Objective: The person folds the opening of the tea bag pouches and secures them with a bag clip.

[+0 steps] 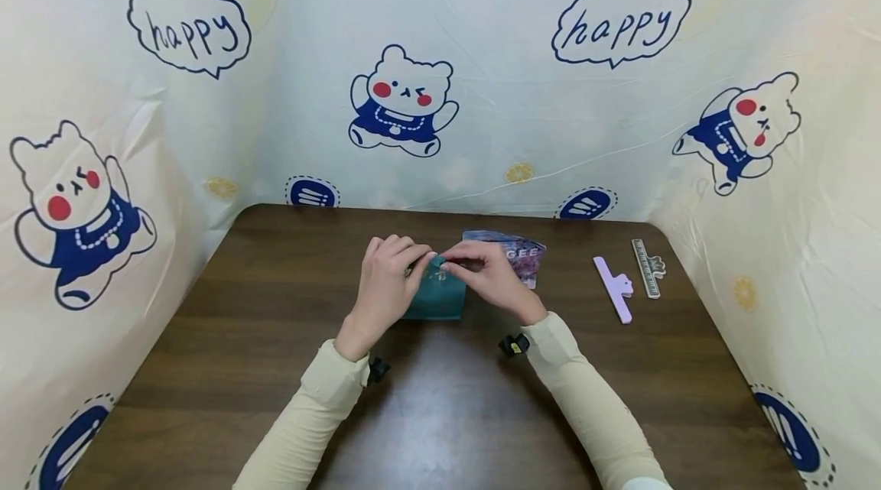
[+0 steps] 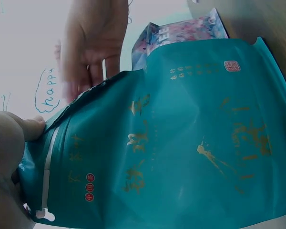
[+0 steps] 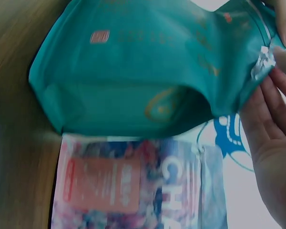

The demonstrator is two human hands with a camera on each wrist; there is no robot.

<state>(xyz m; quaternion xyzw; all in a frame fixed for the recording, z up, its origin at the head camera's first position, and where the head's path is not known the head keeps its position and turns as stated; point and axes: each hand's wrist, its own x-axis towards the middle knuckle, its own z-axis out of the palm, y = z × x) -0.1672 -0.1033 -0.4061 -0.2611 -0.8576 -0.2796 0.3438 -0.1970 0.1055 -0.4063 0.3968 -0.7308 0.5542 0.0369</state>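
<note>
At table centre (image 1: 440, 398) | teal zip pouch (image 1: 435, 293), gold print unreadable | behind: pink pouch (image 1: 523, 254), "GEE" | left hand (image 1: 387, 283), right hand (image 1: 485, 276): fingertips pinching teal pouch's top edge | backdrop: "happy" (image 1: 189, 33)

A pouch (image 1: 437, 295) stands at the middle of a table (image 1: 275, 368), a left hand (image 1: 385, 283) and right hand (image 1: 489, 276) meeting at its top. A second packet (image 1: 523, 254) sits just behind, to its right. Farther right lie a clip (image 1: 614, 290) and a ruler (image 1: 646, 267), side by side.

bare table (image 1: 227, 337) left, 2 clips (image 1: 612, 287) right, perhaps rulers
</note>
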